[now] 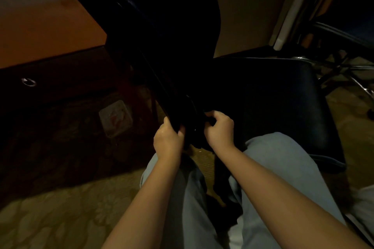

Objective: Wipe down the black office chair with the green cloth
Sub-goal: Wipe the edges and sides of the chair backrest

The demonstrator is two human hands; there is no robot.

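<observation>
The room is dim, and the black chair (pixel 273 95) fills the middle of the frame, its seat spreading to the right and its tall back rising dark toward the top centre. An armrest (pixel 162 87) runs down from the upper middle to the lower centre, where both hands meet it. The left hand (pixel 168 141), just left of centre, has its fingers curled tight around the lower end of the armrest, thumb on the near side. The right hand (pixel 219 129), just beside it to the right, is bunched into a loose fist against the armrest's inner side, fingers folded together on something dark; that is likely the cloth (pixel 199 139), a dark crumpled mass showing between and just below the two hands, though its colour is lost in the shadow and I cannot tell for sure how much of it the fingers pinch. Both bare forearms reach up from the bottom of the frame over knees in pale trousers (pixel 283 159). At upper left a wooden desk (pixel 50 32) glows orange, with a dark drawer front and a ring pull (pixel 29 82) below it. Patterned carpet (pixel 60 218) covers the lower left, and another chair's chrome base (pixel 348 70) glints at the right edge.
</observation>
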